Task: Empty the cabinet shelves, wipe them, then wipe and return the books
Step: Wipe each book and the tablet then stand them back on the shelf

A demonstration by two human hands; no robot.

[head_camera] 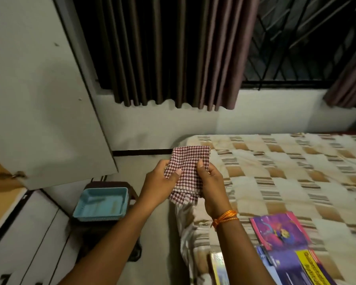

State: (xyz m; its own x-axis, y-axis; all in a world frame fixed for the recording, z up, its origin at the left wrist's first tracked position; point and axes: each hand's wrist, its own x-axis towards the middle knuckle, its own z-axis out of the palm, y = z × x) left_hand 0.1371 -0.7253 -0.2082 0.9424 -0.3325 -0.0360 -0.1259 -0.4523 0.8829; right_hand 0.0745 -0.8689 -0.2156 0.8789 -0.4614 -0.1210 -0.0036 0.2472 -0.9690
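A folded red-and-white checked cloth (188,161) is held up in front of me by both hands. My left hand (159,185) pinches its left edge, thumb on top. My right hand (211,182) grips its right side; an orange thread is tied around that wrist. Several books lie at the near corner of the bed: a pink-and-purple one (280,230), a blue one with a yellow strip (292,268), and a pale one (219,268) at the bed's edge. An open white cabinet door (43,112) stands at the left; the shelves are out of sight.
A bed with a brown-and-cream checked cover (286,171) fills the right side. A light blue plastic tray (101,203) rests on a dark stool (111,243) on the floor between cabinet and bed. Brown curtains (162,52) and a barred window (300,38) are behind.
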